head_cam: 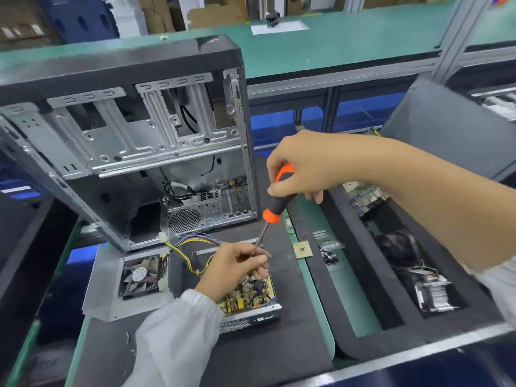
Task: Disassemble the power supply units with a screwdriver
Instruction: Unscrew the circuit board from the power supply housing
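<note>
Right hand (300, 166) grips orange-black screwdriver (275, 203) over opened power supply (248, 300).

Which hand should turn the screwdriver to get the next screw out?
The right hand. It already grips the screwdriver by its handle, above the open power supply. The left hand only pinches the shaft low down, guiding the tip.

Gutted computer case (145, 152) — loose processor chip (302, 250)
</note>
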`<state>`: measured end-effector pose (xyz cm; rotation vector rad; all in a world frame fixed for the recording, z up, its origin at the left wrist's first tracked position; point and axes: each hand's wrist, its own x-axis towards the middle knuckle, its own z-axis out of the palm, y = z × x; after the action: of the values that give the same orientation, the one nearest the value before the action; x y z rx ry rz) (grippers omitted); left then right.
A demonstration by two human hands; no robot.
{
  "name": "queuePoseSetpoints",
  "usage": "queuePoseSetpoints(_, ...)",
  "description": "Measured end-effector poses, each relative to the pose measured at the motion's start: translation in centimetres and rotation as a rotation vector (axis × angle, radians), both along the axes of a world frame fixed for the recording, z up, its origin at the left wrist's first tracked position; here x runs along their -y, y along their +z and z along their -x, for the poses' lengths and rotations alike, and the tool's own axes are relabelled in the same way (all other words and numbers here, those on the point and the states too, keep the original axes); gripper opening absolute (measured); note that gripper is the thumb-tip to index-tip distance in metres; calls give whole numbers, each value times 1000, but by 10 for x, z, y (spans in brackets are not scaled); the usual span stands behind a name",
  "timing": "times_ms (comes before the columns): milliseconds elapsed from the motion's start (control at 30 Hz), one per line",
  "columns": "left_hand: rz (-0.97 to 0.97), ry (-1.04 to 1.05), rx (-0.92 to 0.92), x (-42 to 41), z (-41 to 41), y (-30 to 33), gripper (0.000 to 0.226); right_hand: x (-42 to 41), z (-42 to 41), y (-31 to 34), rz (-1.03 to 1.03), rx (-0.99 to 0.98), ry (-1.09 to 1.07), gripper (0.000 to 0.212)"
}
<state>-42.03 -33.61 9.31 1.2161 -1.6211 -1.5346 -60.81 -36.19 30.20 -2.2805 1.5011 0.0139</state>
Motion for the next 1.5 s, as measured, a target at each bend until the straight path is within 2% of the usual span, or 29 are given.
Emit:
queuePoseSetpoints(233, -170, -40, -9, 3, -34, 5, 19, -7, 4, -28, 21, 175, -103, 11)
queuePoseSetpoints(333, -125, -71, 90, 3, -42, 7, 25, -10, 8, -41, 24, 273, -132, 16)
queuePoseSetpoints(433, 83, -100, 289, 3, -35, 8, 32, -11, 15, -61, 53, 324, -149, 19)
queuePoseSetpoints(533, 244, -255, 392, 1, -17, 12, 31, -12, 23, -87, 60, 394, -160, 20)
queuePoseSetpoints(667, 473, -639, 737, 11, 2, 14, 28, -23, 31, -122, 23, 579, -204, 18)
queuePoseSetpoints(767, 696, -899, 911, 21, 5, 9, 24, -32, 35, -141, -40, 727, -268, 17)
queuePoseSetpoints(833, 819, -996, 953, 23, 9, 4, 21, -35, 38, -148, -38, 774, -299, 17)
queuePoseSetpoints(967, 943, -1061, 944, 22, 20, -11, 13, -33, 44, -157, 35, 832, -376, 17)
queuePoseSetpoints(1067, 993, -1003, 888, 22, 18, -21, 20, -33, 44, -161, 133, 860, -449, 19)
queuePoseSetpoints(1200, 1004, -803, 749, 19, 11, -23, 34, -33, 46, -164, 246, 844, -515, 19)
queuePoseSetpoints(1400, 1072, -343, 801, 10, -11, -26, 25, -39, 45, -168, 158, 787, -453, 14)
queuePoseSetpoints(1500, 1017, -238, 799, 6, -20, -29, 26, -43, 41, -169, 135, 773, -409, 14)
